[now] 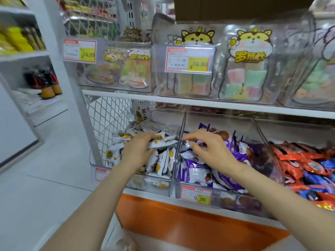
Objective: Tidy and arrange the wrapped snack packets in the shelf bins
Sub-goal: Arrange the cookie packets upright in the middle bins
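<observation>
Reaching into the lower row of clear bins at the centre of the frame, I have both hands at work. The left hand [139,151] sits over the left bin [163,189], its grip curled round one of the white-and-yellow packets [163,160] on top of the pile. The right hand [213,151] hovers over the middle bin [217,193], fingers arched and thumb drawn in above the purple packets [195,174]. A small wrapper lies at its fingertips, but I cannot tell whether that grip has closed on it or only touches it.

I judge the job to be barely under way. A few white-and-yellow packets stand on edge along the front of their bin, while the rest behind them lie heaped at all angles. The purple packets are a jumble, some flat, some tipped against the divider. At the right edge of the frame the red and blue packets [304,165] are mixed in one loose mound, and neither hand is near them. Straightening all three bins remains to be done.
</observation>
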A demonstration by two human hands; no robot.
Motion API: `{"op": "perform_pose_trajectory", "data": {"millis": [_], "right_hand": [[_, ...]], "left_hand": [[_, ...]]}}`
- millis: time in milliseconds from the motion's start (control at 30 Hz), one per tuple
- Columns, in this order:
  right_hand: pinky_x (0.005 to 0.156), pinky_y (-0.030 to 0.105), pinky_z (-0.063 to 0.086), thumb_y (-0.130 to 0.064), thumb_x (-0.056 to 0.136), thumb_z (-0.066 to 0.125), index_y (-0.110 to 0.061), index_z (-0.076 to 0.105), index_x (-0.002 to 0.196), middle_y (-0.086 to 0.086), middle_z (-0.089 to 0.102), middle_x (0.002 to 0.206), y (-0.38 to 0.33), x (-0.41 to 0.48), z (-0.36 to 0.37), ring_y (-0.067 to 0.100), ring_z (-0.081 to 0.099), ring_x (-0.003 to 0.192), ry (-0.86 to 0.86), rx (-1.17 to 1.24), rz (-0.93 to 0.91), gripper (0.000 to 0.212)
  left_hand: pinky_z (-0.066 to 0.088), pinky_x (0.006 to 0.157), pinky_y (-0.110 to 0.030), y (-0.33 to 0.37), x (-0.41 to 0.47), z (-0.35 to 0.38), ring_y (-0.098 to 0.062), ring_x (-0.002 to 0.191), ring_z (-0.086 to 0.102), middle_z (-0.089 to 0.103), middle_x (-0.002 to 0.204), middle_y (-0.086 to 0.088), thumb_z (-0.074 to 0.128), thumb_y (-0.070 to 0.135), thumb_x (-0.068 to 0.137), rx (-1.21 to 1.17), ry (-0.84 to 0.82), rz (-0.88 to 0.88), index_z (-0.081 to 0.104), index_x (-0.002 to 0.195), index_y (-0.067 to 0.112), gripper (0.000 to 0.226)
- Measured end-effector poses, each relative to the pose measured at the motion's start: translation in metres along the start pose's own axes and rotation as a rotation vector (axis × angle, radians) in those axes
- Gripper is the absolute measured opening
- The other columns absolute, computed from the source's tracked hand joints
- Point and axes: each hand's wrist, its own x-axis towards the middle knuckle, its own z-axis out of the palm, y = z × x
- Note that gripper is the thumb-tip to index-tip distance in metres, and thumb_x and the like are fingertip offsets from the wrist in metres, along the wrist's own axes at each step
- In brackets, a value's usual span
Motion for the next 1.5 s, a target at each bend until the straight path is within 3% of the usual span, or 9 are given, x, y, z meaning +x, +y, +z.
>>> {"op": "perform_pose_trajectory", "data": {"millis": [233, 400, 667, 800, 933, 1100, 1267, 1400, 1500], "right_hand": [[0.089, 0.024, 0.044, -0.014, 0.092, 0.056, -0.018, 0.07, 0.107, -0.005, 0.068, 0.108, 0.001, 0.037, 0.013, 0.009, 0.061, 0.101, -0.105, -0.09, -0.018, 0.021], [0.096, 0.021, 0.038, -0.025, 0.088, 0.064, -0.022, 0.057, 0.127, -0.006, 0.059, 0.128, 0.001, 0.087, 0.026, 0.01, 0.054, 0.116, -0.439, -0.148, 0.134, 0.039], [0.088, 0.03, 0.043, -0.026, 0.086, 0.065, -0.017, 0.045, 0.137, 0.001, 0.052, 0.13, -0.005, 0.128, 0.058, 0.016, 0.051, 0.103, -0.901, -0.423, 0.192, 0.056], [0.055, 0.023, 0.036, -0.032, 0.085, 0.064, -0.015, 0.055, 0.123, -0.001, 0.061, 0.091, -0.001, 0.129, 0.068, 0.01, 0.05, 0.068, -0.795, -0.511, 0.148, 0.043], [0.05, 0.021, 0.034, -0.031, 0.083, 0.068, -0.016, 0.061, 0.104, -0.001, 0.062, 0.087, 0.006, 0.129, 0.072, 0.012, 0.051, 0.067, -0.748, -0.568, 0.121, 0.027], [0.061, 0.024, 0.044, -0.034, 0.084, 0.065, -0.026, 0.055, 0.099, 0.001, 0.058, 0.096, 0.004, 0.141, 0.043, 0.013, 0.055, 0.079, -0.413, -0.254, 0.211, 0.019], [0.064, 0.019, 0.032, -0.035, 0.089, 0.062, -0.026, 0.045, 0.108, -0.006, 0.048, 0.091, 0.018, 0.15, 0.033, 0.019, 0.046, 0.095, -0.253, -0.075, 0.357, 0.027], [0.087, 0.022, 0.032, -0.036, 0.087, 0.065, -0.019, 0.036, 0.142, 0.004, 0.045, 0.14, 0.035, 0.155, 0.033, 0.019, 0.045, 0.121, -0.262, 0.028, 0.408, 0.064], [0.089, 0.023, 0.034, -0.028, 0.085, 0.069, -0.015, 0.035, 0.143, 0.002, 0.045, 0.137, 0.042, 0.159, 0.042, 0.021, 0.043, 0.127, -0.24, 0.035, 0.395, 0.069]], "left_hand": [[0.039, 0.077, -0.026, -0.035, 0.008, -0.026, -0.026, 0.107, 0.058, 0.063, 0.119, -0.008, 0.059, 0.004, 0.087, -0.285, 0.383, -0.217, 0.063, 0.117, 0.012, 0.032], [0.041, 0.099, -0.034, -0.07, 0.005, -0.017, -0.024, 0.125, 0.048, 0.05, 0.139, -0.004, 0.062, 0.04, 0.086, -0.244, -0.11, -0.275, 0.053, 0.132, 0.017, 0.052], [0.011, 0.116, -0.039, -0.068, 0.003, -0.015, -0.017, 0.143, 0.014, 0.023, 0.154, 0.005, 0.056, 0.071, 0.071, -0.026, -0.283, 0.073, 0.04, 0.139, 0.032, 0.08], [0.016, 0.11, -0.033, -0.064, 0.001, -0.009, -0.014, 0.141, 0.016, 0.02, 0.154, 0.011, 0.062, 0.046, 0.084, 0.07, -0.235, -0.006, 0.042, 0.137, 0.03, 0.059], [0.033, 0.098, -0.03, -0.069, 0.0, -0.007, -0.016, 0.131, 0.035, 0.043, 0.142, 0.007, 0.058, 0.028, 0.09, -0.018, -0.055, -0.062, 0.056, 0.126, 0.02, 0.037], [0.033, 0.054, -0.028, -0.07, -0.003, -0.023, -0.025, 0.075, 0.054, 0.056, 0.076, -0.002, 0.051, 0.03, 0.095, -0.35, 0.219, -0.264, 0.061, 0.087, 0.01, 0.023], [0.038, 0.053, -0.025, -0.07, -0.002, -0.028, -0.021, 0.069, 0.054, 0.055, 0.066, 0.002, 0.053, 0.028, 0.094, -0.583, 0.235, -0.372, 0.061, 0.085, 0.01, 0.021], [0.054, 0.079, -0.046, -0.071, 0.003, -0.027, -0.029, 0.086, 0.065, 0.068, 0.091, -0.009, 0.054, 0.027, 0.094, -0.806, 0.262, -0.457, 0.062, 0.088, 0.023, 0.01], [0.053, 0.082, -0.051, -0.071, 0.005, -0.029, -0.028, 0.091, 0.066, 0.069, 0.094, -0.008, 0.055, 0.03, 0.093, -0.881, 0.305, -0.521, 0.059, 0.08, 0.034, 0.014]]}}
